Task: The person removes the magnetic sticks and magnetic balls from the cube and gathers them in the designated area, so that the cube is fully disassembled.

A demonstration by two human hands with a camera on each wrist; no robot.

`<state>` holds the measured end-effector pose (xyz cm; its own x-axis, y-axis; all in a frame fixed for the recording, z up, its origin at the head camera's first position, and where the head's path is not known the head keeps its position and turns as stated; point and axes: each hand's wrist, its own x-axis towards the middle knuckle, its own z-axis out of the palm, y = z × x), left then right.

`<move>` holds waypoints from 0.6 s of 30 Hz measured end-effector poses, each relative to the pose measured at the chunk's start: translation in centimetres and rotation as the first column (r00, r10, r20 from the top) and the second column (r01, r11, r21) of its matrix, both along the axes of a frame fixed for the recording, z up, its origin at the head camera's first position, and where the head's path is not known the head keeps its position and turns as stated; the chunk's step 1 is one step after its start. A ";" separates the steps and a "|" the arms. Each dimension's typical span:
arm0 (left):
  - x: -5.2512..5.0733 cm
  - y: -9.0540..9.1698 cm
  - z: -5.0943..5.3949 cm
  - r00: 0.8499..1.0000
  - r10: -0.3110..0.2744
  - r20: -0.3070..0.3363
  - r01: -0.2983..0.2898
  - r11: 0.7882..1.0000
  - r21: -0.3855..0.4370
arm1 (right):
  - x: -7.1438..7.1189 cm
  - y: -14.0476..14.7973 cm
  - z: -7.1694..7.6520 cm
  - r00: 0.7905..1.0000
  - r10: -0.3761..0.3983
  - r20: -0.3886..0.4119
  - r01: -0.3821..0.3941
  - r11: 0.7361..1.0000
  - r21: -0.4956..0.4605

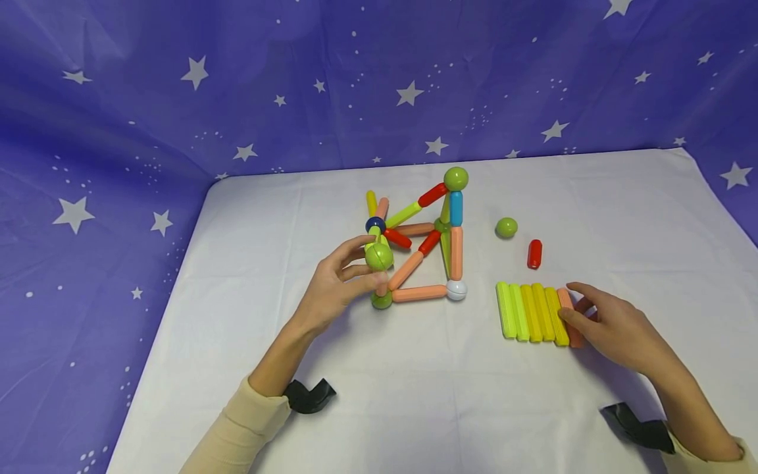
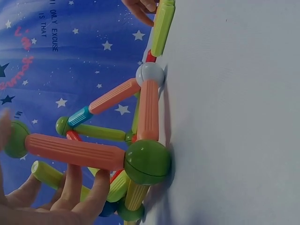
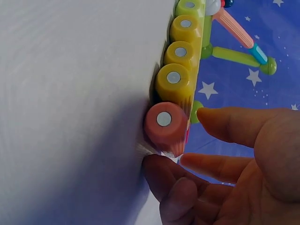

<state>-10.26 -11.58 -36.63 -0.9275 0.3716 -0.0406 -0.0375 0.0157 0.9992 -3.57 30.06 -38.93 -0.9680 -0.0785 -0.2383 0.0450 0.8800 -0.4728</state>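
- Fingers of the left hand (image 1: pixel 331 289) are bent about an upright pink rod (image 2: pixel 75 151), which is held between them and the thumb. A large green ball (image 1: pixel 379 257) is seated on the rod's top, within that grip.
- Immediately right of the left grip, the frame (image 1: pixel 407 268) is stood on a white-covered table (image 1: pixel 414 401): coloured rods are joined by balls, and a white ball (image 1: pixel 456 289) is placed at its near right corner.
- Farther right, beyond and to the left of the right grip, a loose green ball (image 1: pixel 506 228) and a short red rod (image 1: pixel 535 254) are left lying apart.
- Directly left of the right grip, two lime and three yellow rods are laid in a side-by-side row (image 1: pixel 535 313).
- At the row's right end, the last pink rod (image 3: pixel 159 133) is reached by the right hand (image 1: pixel 618 329). Thumb and fingers are bent around it; whether it is firmly pinched cannot be told.
- Judged from this, the frame is being steadied while a rod is picked out. A secure pinch and a clean lift, without the neighbouring rods being dragged along, seem called for.
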 end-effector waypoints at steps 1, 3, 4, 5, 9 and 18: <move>0.0 0.0 -0.1 1.000 0.000 -0.002 0.000 1.000 0.000 | 0.0 0.0 0.0 1.000 -0.001 0.000 0.001 1.000 0.001; -0.1 0.1 -0.3 1.000 0.005 -0.017 -0.005 1.000 -0.002 | 0.0 -0.1 0.1 1.000 -0.003 0.001 0.003 1.000 0.001; -0.1 0.1 -0.4 1.000 0.005 -0.027 -0.005 1.000 -0.001 | 0.1 -0.1 0.1 1.000 -0.004 0.001 0.004 1.000 0.000; -0.2 0.1 -0.5 0.999 0.005 -0.039 -0.006 1.000 -0.003 | 0.1 -0.1 0.1 1.000 -0.003 0.002 0.003 1.000 -0.002; -0.2 0.1 -1.1 0.996 0.015 -0.086 -0.019 0.999 -0.050 | 0.2 -0.2 0.4 1.000 0.002 -0.006 -0.002 1.000 -0.001; -0.1 0.3 -1.7 0.995 0.023 -0.097 -0.028 0.998 -0.053 | 0.7 -1.6 2.1 0.995 0.025 -0.100 -0.022 0.999 0.031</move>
<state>-10.33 -11.24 -38.33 -0.9373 0.3472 0.0303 0.0581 0.0700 0.9959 -2.91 28.50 -36.88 -0.9851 -0.0955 -0.1429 -0.0217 0.8940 -0.4476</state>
